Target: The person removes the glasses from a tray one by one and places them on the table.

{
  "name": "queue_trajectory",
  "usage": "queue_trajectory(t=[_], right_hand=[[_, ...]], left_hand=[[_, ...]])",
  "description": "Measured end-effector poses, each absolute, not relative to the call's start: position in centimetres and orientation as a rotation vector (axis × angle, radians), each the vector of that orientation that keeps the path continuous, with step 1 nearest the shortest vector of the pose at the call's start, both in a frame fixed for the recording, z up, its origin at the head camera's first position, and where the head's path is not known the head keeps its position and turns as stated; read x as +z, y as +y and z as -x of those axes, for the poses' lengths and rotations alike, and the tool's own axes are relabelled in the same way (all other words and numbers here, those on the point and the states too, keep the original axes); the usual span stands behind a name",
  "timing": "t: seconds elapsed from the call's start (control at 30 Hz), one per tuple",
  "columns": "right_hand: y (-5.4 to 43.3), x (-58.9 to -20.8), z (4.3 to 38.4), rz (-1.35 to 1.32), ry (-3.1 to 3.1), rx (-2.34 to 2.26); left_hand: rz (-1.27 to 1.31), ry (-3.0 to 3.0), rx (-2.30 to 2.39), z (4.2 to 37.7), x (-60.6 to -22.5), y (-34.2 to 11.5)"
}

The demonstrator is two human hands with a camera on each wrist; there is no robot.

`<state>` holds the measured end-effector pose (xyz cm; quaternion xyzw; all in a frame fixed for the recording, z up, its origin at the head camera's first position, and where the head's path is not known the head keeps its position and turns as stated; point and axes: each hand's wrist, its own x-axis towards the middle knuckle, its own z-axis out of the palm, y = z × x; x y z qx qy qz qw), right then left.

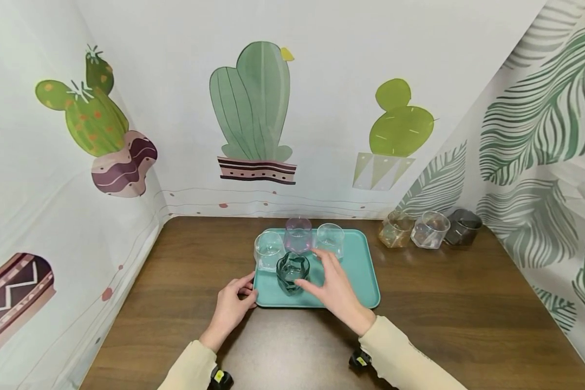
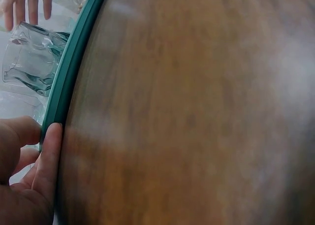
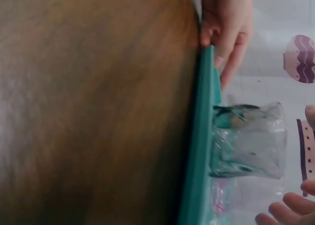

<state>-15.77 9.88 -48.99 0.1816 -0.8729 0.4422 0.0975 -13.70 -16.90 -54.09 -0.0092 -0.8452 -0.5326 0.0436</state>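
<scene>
A teal tray (image 1: pixel 363 271) lies on the table, its left front corner held by my left hand (image 1: pixel 231 306). In the left wrist view the fingers (image 2: pixel 49 153) pinch the tray's rim between thumb and fingertips. Near the tray's front stands a dark green-tinted glass (image 1: pixel 292 275). My right hand (image 1: pixel 338 292) is beside that glass, fingers spread around its right side; the right wrist view shows a gap between the fingers (image 3: pixel 293 210) and the glass. Behind it on the tray are a clear glass (image 1: pixel 268 250), a purple glass (image 1: pixel 298 235) and another clear glass (image 1: pixel 330 239).
At the table's back right, off the tray, an amber glass (image 1: pixel 396 230), a clear faceted glass (image 1: pixel 430 230) and a dark grey glass (image 1: pixel 463 227) stand in a row. Cloth printed with cacti and leaves (image 1: pixel 322 108) hangs behind the brown table (image 1: pixel 205 249).
</scene>
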Motion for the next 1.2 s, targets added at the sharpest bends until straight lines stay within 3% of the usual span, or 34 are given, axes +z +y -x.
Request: queue_trajectory(t=[0.63,1.2], right_hand=[[7.2,-51.4,16.8,-0.443,-2.771,1.544],[8.0,-51.3,16.8,-0.442,-2.680,1.621]], left_hand=[[0.014,-2.580,-1.650,13.6,-54.1,-16.8],[-0.006,-2.584,-1.663,13.6,-54.1,-16.8]])
